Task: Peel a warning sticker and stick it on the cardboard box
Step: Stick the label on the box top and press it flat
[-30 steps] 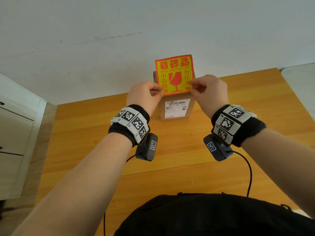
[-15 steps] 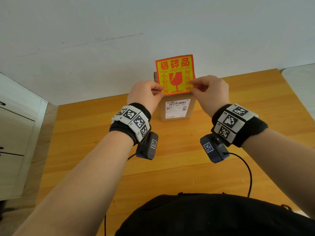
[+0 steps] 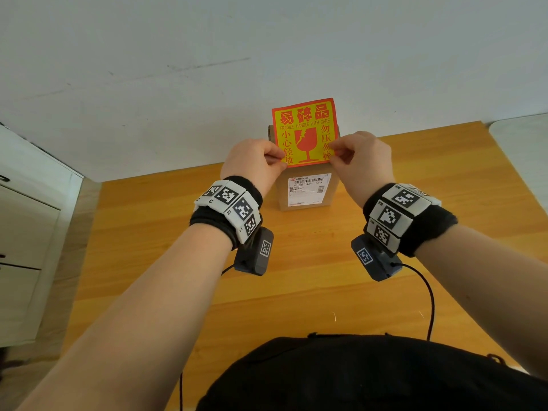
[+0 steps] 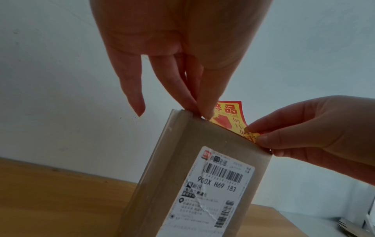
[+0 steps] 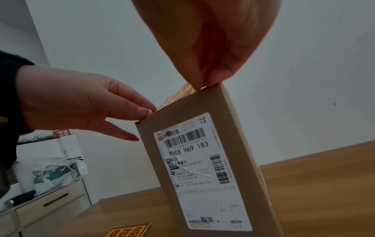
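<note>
A: Two hands hold one thing in the head view. The left hand (image 3: 252,164) pinches the lower left corner of the warning sticker (image 3: 305,133), and the right hand (image 3: 363,161) pinches its lower right corner. The sticker is red and yellow, printed side toward the camera, upright above the cardboard box (image 3: 307,189).

B: Where is the box?

A: It stands upright on the wooden table (image 3: 296,277), near the far edge by a white wall. A white shipping label (image 3: 308,189) faces the person. Both wrists wear black bands with square black-and-white markers.

B: And the left wrist view?

A: The left hand (image 4: 178,52) reaches down, thumb and fingers pressed together on the sticker (image 4: 230,117) at the box's (image 4: 176,168) top edge; the little finger hangs free. The right hand (image 4: 304,133) comes from the right, its thumb and forefinger nipping the sticker's corner. The sticker rises behind the top edge; I cannot tell whether it touches the cardboard.

B: The right wrist view?

A: The right hand (image 5: 213,41) pinches at the top right corner of the box (image 5: 229,121), and the left hand (image 5: 81,102) pinches at the top left. Only a strip of the sticker (image 5: 182,93) shows between them. A second red and yellow sticker (image 5: 129,230) lies flat on the table (image 5: 324,184) in front of the box. A pale cabinet (image 5: 44,206) with clutter on top stands at the left.
</note>
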Action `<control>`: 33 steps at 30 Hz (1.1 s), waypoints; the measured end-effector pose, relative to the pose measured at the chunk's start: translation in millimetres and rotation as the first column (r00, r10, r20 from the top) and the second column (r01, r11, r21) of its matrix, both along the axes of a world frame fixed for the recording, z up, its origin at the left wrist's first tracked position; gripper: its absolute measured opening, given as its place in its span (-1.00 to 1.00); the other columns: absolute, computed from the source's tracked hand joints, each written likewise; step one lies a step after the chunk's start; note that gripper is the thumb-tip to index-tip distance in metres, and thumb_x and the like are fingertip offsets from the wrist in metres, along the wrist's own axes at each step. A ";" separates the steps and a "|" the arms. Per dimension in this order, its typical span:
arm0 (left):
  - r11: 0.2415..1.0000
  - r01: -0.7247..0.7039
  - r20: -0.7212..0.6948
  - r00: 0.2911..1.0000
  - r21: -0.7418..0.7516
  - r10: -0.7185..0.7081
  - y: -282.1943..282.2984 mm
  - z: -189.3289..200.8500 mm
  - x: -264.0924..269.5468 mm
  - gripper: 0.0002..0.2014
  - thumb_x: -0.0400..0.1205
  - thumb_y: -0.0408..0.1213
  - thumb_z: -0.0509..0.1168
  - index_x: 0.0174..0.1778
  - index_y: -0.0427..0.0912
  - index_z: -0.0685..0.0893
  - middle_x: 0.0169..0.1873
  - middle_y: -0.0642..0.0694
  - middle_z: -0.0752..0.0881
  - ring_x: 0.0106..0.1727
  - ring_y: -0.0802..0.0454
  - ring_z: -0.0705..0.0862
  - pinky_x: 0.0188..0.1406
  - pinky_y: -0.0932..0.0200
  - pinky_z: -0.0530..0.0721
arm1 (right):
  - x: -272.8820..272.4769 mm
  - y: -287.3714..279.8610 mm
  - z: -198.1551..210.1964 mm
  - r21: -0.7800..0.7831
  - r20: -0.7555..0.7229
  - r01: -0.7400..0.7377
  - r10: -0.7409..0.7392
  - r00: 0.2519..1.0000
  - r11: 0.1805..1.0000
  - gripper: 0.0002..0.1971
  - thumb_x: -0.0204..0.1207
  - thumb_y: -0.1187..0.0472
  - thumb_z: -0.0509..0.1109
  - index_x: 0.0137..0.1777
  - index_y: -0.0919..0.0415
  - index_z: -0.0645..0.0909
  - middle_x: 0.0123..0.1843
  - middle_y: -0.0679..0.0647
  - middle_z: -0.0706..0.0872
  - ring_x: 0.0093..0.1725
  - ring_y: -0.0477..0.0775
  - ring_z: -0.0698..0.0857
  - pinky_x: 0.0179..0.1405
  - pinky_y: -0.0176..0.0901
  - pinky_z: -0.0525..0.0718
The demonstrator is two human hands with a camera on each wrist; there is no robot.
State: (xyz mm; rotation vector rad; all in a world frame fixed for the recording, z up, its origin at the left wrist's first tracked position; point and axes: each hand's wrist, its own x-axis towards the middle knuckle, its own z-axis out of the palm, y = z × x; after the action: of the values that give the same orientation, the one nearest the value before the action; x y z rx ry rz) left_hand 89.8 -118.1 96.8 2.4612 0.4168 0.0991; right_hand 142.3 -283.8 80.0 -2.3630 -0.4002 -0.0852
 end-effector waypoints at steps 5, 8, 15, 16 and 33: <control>0.998 0.015 -0.006 1.000 0.055 -0.015 -0.3 -2.1 1.9 -0.81 0.56 -0.19 0.35 0.06 -0.07 0.73 0.00 0.00 0.80 0.01 0.09 0.75 0.14 0.12 0.68 | -3.0 1.4 -1.3 -0.042 0.003 -0.017 0.017 1.000 0.999 -0.69 0.47 0.37 0.37 0.22 0.25 0.66 0.09 0.16 0.70 -0.05 -0.02 0.61 -0.03 -0.35 0.50; 0.997 0.018 -0.006 1.000 0.071 -0.018 -1.1 -2.8 2.0 -0.82 0.57 -0.20 0.33 0.05 -0.06 0.74 0.00 0.00 0.80 0.01 0.08 0.75 0.13 0.07 0.69 | -7.3 1.9 -2.2 -0.027 0.005 -0.029 0.029 1.000 0.999 -0.65 0.44 0.35 0.39 0.24 0.25 0.65 0.12 0.16 0.68 0.07 0.09 0.67 0.04 -0.31 0.54; 0.998 0.033 -0.025 0.999 0.058 -0.032 -0.3 -1.1 2.7 -0.80 0.58 -0.23 0.32 0.09 -0.08 0.73 0.02 -0.02 0.79 0.02 0.08 0.74 0.13 0.17 0.63 | -4.9 1.5 2.6 0.035 -0.004 0.039 -0.039 0.999 0.999 -0.78 0.57 0.25 0.30 0.10 0.26 0.73 0.04 0.20 0.76 -0.01 0.06 0.67 -0.08 -0.33 0.46; 0.998 0.033 -0.032 0.999 0.047 -0.031 -0.1 -0.7 2.3 -0.80 0.58 -0.23 0.32 0.09 -0.07 0.73 0.02 -0.02 0.79 0.02 0.09 0.73 0.14 0.17 0.63 | -4.4 2.0 2.1 0.029 -0.006 0.048 -0.048 0.999 0.998 -0.78 0.57 0.25 0.29 0.09 0.26 0.73 0.03 0.20 0.77 -0.03 0.06 0.67 -0.10 -0.33 0.45; 0.984 0.067 -0.034 0.998 0.163 -0.062 -4.0 3.8 1.6 -0.76 0.61 -0.19 0.28 0.15 -0.07 0.73 0.09 -0.04 0.76 0.07 0.03 0.69 0.02 0.23 0.52 | -5.5 6.3 1.1 -0.072 0.125 0.038 -0.029 0.992 0.997 -0.74 0.54 0.27 0.26 0.19 0.23 0.63 0.23 0.15 0.66 0.26 0.13 0.59 0.08 -0.14 0.59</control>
State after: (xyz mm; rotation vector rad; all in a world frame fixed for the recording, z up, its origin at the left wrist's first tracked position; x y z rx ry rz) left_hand 91.3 -122.1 100.6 2.6390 0.3532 0.0739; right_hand 136.9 -277.4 81.1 -2.4458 -0.4301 -0.2369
